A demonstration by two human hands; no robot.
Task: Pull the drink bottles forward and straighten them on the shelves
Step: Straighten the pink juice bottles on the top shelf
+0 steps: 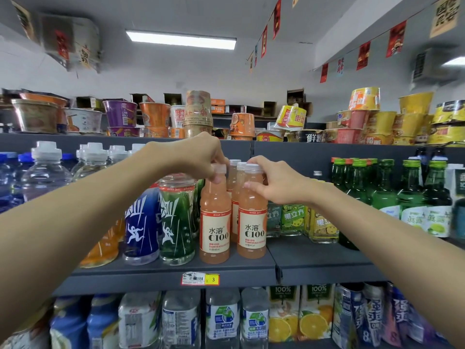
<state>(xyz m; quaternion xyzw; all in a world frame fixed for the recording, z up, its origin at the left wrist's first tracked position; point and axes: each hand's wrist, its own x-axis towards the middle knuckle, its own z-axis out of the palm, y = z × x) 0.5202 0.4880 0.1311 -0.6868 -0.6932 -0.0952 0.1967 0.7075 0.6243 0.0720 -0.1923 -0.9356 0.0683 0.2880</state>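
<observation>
Pink bottles (215, 217) (front pair) pinched by hands (201, 157).

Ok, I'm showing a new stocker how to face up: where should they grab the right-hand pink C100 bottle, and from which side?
By the narrow neck under its white cap, from the front and above. The right-hand pink C100 bottle stands upright with another pink bottle close beside it and more behind, leaving little finger room round the body. The right hand pinches there.
</observation>
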